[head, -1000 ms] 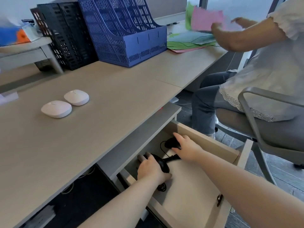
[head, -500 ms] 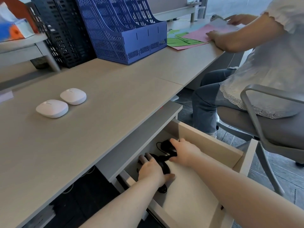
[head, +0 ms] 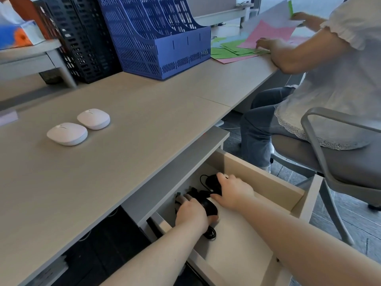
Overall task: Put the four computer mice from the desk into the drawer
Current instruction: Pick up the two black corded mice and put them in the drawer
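Observation:
Two white mice lie side by side on the desk, the nearer white mouse (head: 67, 133) left of the farther white mouse (head: 93, 119). Below the desk edge the drawer (head: 266, 182) stands pulled out. Inside it my left hand (head: 192, 212) covers one black wired mouse (head: 209, 206), and my right hand (head: 234, 191) rests on a second black mouse (head: 212, 181). Their black cables (head: 210, 234) trail over the drawer floor. Both black mice are partly hidden under my hands.
A blue file rack (head: 156, 36) and a black file rack (head: 82, 42) stand at the back of the desk. A tissue box (head: 16, 32) sits on a shelf at the left. A seated person (head: 321, 69) on a grey chair (head: 334, 162) sorts coloured paper (head: 237, 48) at the right.
My hands have stayed in the drawer on the black mice, shifting only slightly. The person at the right has lifted sheets of paper again.

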The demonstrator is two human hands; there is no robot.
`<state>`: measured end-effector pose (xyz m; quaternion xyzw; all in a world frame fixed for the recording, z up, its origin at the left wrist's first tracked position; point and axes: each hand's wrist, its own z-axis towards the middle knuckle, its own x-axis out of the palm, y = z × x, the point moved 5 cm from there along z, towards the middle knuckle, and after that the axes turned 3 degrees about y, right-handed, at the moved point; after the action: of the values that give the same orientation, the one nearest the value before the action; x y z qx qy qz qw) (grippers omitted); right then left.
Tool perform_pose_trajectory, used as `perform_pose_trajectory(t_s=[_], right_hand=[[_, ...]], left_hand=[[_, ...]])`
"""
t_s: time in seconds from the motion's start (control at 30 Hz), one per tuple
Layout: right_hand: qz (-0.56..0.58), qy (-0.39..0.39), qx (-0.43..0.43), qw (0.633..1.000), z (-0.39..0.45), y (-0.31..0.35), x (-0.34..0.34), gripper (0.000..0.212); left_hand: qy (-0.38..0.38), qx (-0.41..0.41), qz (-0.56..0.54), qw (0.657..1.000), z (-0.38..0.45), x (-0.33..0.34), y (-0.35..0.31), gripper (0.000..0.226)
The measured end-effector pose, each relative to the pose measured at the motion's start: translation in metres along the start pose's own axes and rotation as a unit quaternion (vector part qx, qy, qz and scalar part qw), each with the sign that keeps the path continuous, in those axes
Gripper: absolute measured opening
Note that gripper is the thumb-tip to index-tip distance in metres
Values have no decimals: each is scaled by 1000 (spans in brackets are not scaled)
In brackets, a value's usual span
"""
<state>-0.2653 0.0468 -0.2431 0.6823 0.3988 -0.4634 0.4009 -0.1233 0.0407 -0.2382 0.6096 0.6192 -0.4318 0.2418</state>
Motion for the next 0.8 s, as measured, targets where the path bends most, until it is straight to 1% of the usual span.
perform_pose_trajectory(t_s=[0.13, 0.23, 0.33, 0.5, 0.57, 0.63, 0.67, 0.73, 0.8], right_hand=[[17, -2, -3, 1000, -5, 0, -7, 70], [5, -26, -9, 1000, -13, 3, -25, 61], [-7, -32, -17, 999, -22, 8, -49, 47], [-26, -30, -35, 999, -47, 17, -90, 43], [-17, -52, -34, 998, -61, 22, -109, 41], [-4, -113, -39, 993, -77, 31, -137, 37], [8, -148, -44, 988, -85, 38, -153, 35], [45, -192, -66, 978, -97, 58, -181, 32], [73, -203, -94, 972, -101, 84, -203, 33]], left_hand=[[13, 4, -4, 1000, -4, -5, -1, 115], [10, 21, -7, 1000, -12, -18, -7, 102], [-15, 36, -7, 999, -24, -37, -16, 91], [-52, 59, 24, 997, -58, -66, -30, 89], [-81, 88, 36, 992, -77, -83, -36, 70], [-124, 112, 46, 985, -99, -109, -39, 47], [-150, 115, 46, 981, -108, -125, -37, 40], [-198, 107, 27, 974, -122, -160, -24, 32], [-247, 93, -4, 965, -127, -196, 0, 27]])
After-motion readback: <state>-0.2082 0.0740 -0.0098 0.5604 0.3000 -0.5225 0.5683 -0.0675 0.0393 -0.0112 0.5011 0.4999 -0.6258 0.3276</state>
